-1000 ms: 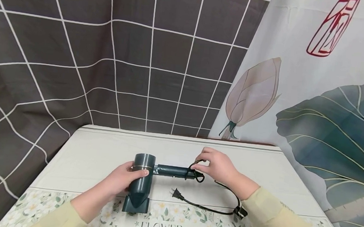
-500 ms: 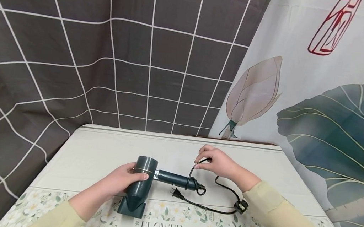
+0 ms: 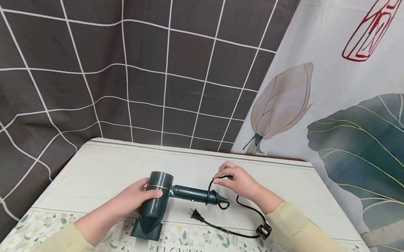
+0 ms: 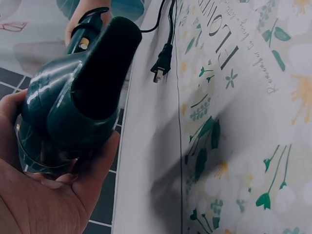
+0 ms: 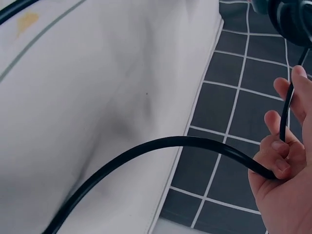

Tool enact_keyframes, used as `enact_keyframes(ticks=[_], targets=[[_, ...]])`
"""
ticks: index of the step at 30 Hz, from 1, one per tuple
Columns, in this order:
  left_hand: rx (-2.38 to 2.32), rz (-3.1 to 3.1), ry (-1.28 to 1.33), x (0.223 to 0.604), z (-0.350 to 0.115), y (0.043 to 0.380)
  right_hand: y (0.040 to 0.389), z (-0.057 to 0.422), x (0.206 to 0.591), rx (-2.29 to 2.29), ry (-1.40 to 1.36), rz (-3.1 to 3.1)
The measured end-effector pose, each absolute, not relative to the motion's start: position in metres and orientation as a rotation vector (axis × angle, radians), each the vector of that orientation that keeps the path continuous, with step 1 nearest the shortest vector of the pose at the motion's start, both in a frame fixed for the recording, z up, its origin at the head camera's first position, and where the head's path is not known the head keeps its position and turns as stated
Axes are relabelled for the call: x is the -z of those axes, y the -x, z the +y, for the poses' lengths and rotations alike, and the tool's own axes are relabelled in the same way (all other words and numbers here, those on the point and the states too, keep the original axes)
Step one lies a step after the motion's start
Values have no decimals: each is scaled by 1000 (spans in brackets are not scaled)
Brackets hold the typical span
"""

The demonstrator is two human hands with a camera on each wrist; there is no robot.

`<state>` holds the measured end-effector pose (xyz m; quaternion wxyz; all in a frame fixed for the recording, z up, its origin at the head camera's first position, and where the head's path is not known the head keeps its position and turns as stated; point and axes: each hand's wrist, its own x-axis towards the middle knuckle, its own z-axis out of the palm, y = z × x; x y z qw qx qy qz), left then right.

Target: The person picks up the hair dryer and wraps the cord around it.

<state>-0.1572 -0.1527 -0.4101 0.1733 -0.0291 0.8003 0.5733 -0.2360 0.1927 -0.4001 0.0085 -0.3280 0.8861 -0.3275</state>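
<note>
Hair dryer (image 3: 155, 205), just one, firmly in the grip: nozzle (image 3: 146, 230) at six o'clock, one plug (image 3: 196, 215) lying on the table (image 3: 120, 163) towards three, left hand (image 3: 134, 197) wrapped round the barrel from nine; the handle (image 3: 191, 193) points to three, cord (image 5: 185, 141) looped about its end, and there's the right hand (image 3: 238, 180) at two, pinching that cord; beyond, at twelve, a dark grid curtain (image 3: 189, 57)
</note>
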Motion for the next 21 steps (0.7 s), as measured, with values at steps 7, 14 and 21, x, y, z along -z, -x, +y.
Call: enact_keyframes(ticks=[7, 14, 21], targets=[[-1689, 2201, 86, 411, -153, 158, 234, 188, 405, 1049, 954, 2766], [-1731, 2174, 102, 407, -151, 154, 231, 185, 415, 1044, 867, 2763], [-1763, 2173, 122, 405, -146, 152, 229, 183, 422, 1127, 1108, 2674]])
